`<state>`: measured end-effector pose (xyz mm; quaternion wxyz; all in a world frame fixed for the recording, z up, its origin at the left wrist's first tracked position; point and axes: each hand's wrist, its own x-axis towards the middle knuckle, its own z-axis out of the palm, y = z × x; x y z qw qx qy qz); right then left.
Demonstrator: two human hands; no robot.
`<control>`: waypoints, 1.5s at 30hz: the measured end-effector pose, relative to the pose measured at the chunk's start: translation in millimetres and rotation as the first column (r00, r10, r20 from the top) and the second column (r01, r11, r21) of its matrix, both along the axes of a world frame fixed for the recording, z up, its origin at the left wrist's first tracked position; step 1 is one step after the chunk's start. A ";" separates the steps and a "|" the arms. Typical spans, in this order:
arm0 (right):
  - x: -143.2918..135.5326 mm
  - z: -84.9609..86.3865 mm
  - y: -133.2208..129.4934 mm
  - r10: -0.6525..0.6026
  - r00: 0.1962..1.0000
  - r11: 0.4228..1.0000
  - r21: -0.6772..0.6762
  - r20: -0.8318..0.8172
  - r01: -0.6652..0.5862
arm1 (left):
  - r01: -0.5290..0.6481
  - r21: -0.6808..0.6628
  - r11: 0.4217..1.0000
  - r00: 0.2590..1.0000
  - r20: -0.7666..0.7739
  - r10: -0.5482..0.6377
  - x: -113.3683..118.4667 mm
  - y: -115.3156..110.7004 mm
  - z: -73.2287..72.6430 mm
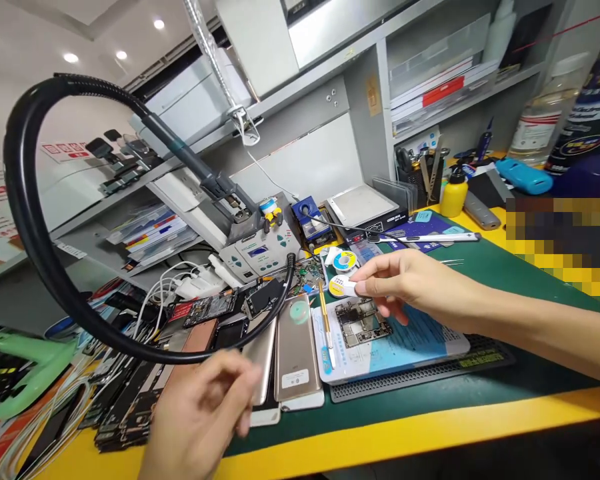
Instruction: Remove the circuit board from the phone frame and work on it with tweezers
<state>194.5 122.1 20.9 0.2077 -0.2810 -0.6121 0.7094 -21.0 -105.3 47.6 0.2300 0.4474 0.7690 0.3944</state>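
My right hand (393,283) is closed in a pinch on a small round white-and-yellow spool (337,287), its fingertips at the white edge. Just below lies a bare phone circuit board (353,327) on a blue-and-white box (410,347). Left of the board, a gold-handled pen-like tool (325,313) rests on the same box. My left hand (207,407) hovers at the lower front, fingers curled and smeared by motion; whether anything is in it I cannot make out. Beside it lies a gold phone back (294,353).
A thick black hose (17,200) arcs over the left side from a grey control station (257,253). Stacked phone parts (130,407) crowd the left. A second round spool (344,261), a yellow bottle (454,193) and tweezers (450,261) are farther back on the green mat (505,273).
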 end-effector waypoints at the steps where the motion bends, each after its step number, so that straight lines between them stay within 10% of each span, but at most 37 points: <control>1: 0.3 0.3 -0.6 0.008 1.000 1.000 -0.013 -0.013 -0.008 | 0.010 0.071 0.997 1.000 0.009 -0.011 6.6 24.2 4.9; 5: 0.6 -0.6 -1.2 0.023 0.998 0.999 -0.044 -0.059 -0.026 | 0.159 0.115 0.981 0.981 0.091 -0.170 23.3 97.1 -5.3; 9: -1.0 -6.0 0.9 0.016 0.998 0.999 -0.047 -0.066 -0.019 | 0.248 0.114 0.962 0.945 0.189 -0.266 29.4 121.3 -23.5; 38: -2.2 -1.0 -19.3 0.080 0.994 0.996 -0.036 0.078 -0.078 | 0.499 -0.112 0.859 0.865 0.117 -0.487 22.8 91.7 -10.3; 45: -3.6 -1.5 -12.1 0.062 0.996 0.997 -0.050 0.067 -0.058 | 0.364 -0.182 0.914 0.890 0.359 -0.283 20.3 85.7 2.9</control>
